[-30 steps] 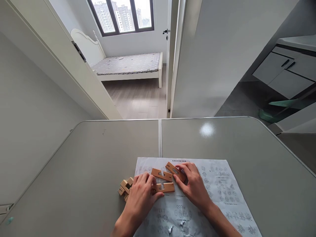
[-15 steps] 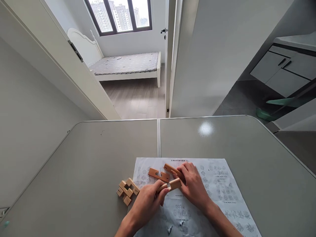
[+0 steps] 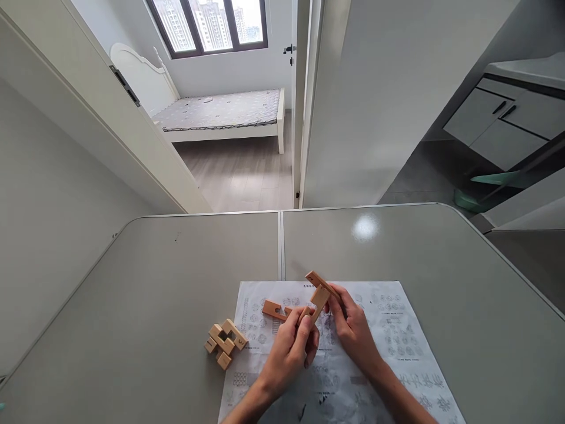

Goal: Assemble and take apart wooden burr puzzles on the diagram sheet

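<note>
My left hand [image 3: 293, 341] is closed on a notched wooden puzzle piece [image 3: 318, 299] that tilts up to the right. My right hand [image 3: 351, 321] pinches a darker flat wooden puzzle piece [image 3: 318, 280] marked 2, which slants up to the left. The two held pieces cross or nearly touch; I cannot tell which. Behind my left hand a reddish-brown notched piece [image 3: 273, 310] lies on the printed sheet [image 3: 375, 377], partly hidden by the fingers. To the left, a cluster of interlocked pale wooden pieces [image 3: 226, 341] rests at the sheet's left edge.
The sheet carries small printed diagrams and lies on a grey table [image 3: 132, 330] with a seam [image 3: 281, 247] down its middle. Beyond the table's far edge are a doorway, a bed [image 3: 225, 112] and a window. A white cabinet [image 3: 498, 118] stands at the far right.
Both hands have lifted with their pieces, away from the sheet. The left piece has turned to point more upward, and the right piece has risen beyond the sheet's top edge.
</note>
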{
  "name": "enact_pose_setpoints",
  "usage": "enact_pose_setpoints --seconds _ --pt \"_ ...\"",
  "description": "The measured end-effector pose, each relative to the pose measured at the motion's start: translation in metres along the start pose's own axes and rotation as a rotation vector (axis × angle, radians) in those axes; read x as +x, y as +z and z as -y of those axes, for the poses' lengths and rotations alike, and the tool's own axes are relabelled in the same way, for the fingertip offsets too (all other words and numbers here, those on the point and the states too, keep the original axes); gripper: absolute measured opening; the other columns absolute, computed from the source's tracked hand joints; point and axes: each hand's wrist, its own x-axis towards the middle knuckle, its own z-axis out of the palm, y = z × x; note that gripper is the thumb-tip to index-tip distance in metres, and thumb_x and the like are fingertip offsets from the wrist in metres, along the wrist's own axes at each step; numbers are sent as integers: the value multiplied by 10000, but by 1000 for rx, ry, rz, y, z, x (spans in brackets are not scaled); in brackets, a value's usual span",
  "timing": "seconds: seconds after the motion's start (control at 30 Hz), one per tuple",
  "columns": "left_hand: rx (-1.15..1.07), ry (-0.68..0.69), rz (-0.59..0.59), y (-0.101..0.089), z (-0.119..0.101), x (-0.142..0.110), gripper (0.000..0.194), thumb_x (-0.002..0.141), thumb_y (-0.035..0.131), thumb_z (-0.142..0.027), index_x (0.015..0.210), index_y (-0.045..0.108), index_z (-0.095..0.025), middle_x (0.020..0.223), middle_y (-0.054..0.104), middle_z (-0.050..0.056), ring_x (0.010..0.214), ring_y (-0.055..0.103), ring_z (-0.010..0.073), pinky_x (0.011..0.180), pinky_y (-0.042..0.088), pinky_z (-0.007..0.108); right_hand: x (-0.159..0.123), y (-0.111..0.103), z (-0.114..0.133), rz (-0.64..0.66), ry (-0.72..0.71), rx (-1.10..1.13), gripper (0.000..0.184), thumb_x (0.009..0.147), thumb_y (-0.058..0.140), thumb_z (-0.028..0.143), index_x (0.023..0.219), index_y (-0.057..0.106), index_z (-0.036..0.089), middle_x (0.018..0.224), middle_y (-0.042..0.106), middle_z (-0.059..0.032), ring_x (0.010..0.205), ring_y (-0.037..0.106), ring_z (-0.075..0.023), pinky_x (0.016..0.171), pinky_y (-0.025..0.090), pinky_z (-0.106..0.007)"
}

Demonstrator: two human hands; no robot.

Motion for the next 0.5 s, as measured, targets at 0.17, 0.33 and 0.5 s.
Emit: enact_pose_setpoints --seconds 0.17,0.33,0.5 --pt "8 24 -5 -3 0 1 505 1044 466 -639 1194 537 -162 691 515 -59 460 425 71 471 360 209 -1 -1 -1 7 -3 52 364 1100 455 435 1305 641 198 841 656 -23 703 619 -171 672 538 -265" --pt "23 55 -20 -3 7 0 486 1058 446 -626 1209 529 -171 693 501 -65 475 438 71 468 371 194 1 0 2 26 -30 65 344 1107 450 409 1316 648 220 813 642 -4 691 620 -159 680 542 -255" --pt "-6 53 -27 -1 13 1 464 1061 440 -626 1177 525 -185 669 419 -89 455 339 57 435 319 175 1 0 4 25 -50 81 336 1109 450 380 1335 644 223 846 669 -16 718 630 -162 701 554 -259"
